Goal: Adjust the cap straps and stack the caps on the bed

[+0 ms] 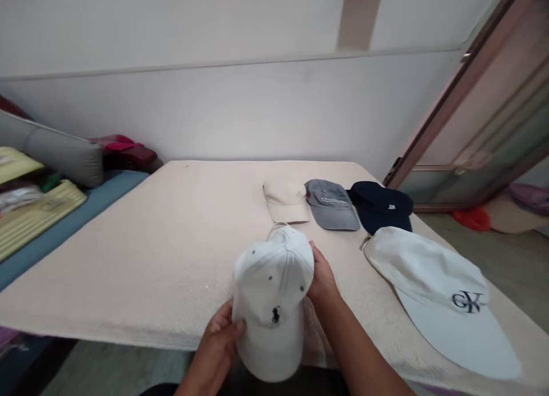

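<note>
A white cap with a small dark horse logo (270, 299) is held over the near edge of a cream mattress (150, 242). My left hand (218, 339) grips its left side near the brim. My right hand (321, 276) holds its right side at the crown. The brim points toward me. A second white cap with a dark letter logo (433, 287) lies on the mattress to the right of my right hand, apart from it.
Three more caps lie in a row farther back: beige (285, 202), grey (332, 204) and navy (381, 204). Grey and yellow cushions (47, 184) sit at the left. A sliding glass door (484, 139) stands at the right, with floor below it.
</note>
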`<state>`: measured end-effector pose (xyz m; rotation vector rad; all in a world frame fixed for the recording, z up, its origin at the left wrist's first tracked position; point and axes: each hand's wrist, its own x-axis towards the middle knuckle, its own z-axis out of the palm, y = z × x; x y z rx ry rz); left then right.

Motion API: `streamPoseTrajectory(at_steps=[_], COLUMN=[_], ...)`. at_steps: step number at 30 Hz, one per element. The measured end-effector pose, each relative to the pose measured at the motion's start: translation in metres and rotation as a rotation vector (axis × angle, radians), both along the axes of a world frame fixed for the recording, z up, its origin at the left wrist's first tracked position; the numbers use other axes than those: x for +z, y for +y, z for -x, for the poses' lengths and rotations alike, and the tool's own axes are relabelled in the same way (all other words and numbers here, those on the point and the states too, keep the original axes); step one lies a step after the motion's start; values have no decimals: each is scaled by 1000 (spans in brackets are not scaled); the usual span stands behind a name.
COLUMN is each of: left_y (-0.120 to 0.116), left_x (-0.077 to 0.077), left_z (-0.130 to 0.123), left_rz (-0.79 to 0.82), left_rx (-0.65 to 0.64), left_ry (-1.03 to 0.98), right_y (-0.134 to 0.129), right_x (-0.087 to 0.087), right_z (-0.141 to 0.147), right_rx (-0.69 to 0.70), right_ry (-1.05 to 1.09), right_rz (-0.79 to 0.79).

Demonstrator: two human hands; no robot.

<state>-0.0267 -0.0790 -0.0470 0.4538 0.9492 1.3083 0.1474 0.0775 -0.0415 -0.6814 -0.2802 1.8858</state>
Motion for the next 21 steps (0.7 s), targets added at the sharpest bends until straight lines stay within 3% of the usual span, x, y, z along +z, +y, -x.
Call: streamPoseTrajectory(at_steps=[4,8,10,13,15,18,21], left_y=[24,54,66,75,76,72,69], left_x=[21,51,57,44,24,-5,-19], left_z=[49,121,162,218,247,274,288], left_rz=[-51,-184,-236,-203,-42,141,187], left_rx=[237,433,552,663,647,592,597], left_ry=[80,110,69,4,27,75,85], right_y=[-2,-7,-10,-13,-14,-16,-18], right_x=[-8,-14,-17,-19,-22,-25,-27], right_z=[12,19,23,30,35,39,42], right_rx=[12,72,91,118,131,161,185], right_ry=[6,-74,-99,-113,-127,-148,-186], right_rz=[-90,16,50,84,109,121,100])
